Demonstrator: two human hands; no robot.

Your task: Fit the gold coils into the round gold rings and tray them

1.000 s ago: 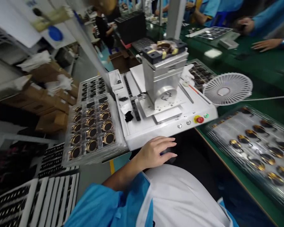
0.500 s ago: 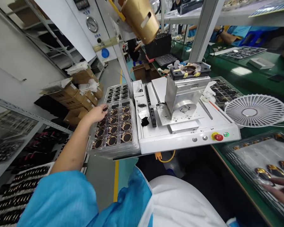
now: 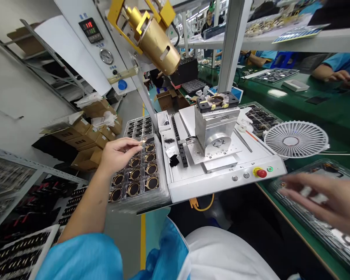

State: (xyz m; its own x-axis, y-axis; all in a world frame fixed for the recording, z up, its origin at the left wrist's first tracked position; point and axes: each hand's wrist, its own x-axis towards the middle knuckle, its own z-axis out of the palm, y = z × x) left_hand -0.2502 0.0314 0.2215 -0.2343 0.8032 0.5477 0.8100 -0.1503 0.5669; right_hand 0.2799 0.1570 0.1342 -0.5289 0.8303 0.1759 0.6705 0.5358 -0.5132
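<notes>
My left hand [image 3: 121, 154] hovers over the upper part of a clear tray stack [image 3: 147, 200], thumb and fingers pinched on something small and blurred at the tips. Gold-rimmed round pieces with dark faces [image 3: 133, 189] sit in the tray's pockets. On the right, my right hand [image 3: 323, 198] is smeared by motion above another clear tray [image 3: 305, 229]; whether it holds anything is unclear. Between the hands stands a white machine base [image 3: 221, 179]. Its metal block [image 3: 217, 130] carries a black holder [image 3: 202, 105] with a gold-rimmed round piece [image 3: 216, 101] in it.
A gold cylinder head [image 3: 160, 50] hangs above the machine, beside a metal post [image 3: 233, 46]. A white fan [image 3: 297, 138] stands to its right, near a red button [image 3: 261, 173]. Cardboard boxes [image 3: 72, 130] lie at left. A co-worker's hands [image 3: 340, 76] show across the green table.
My left hand has lifted from the tray pocket and moved slightly right, fingers pinched. My right hand has moved up and left from the gold pieces in the right tray. The view has shifted.
</notes>
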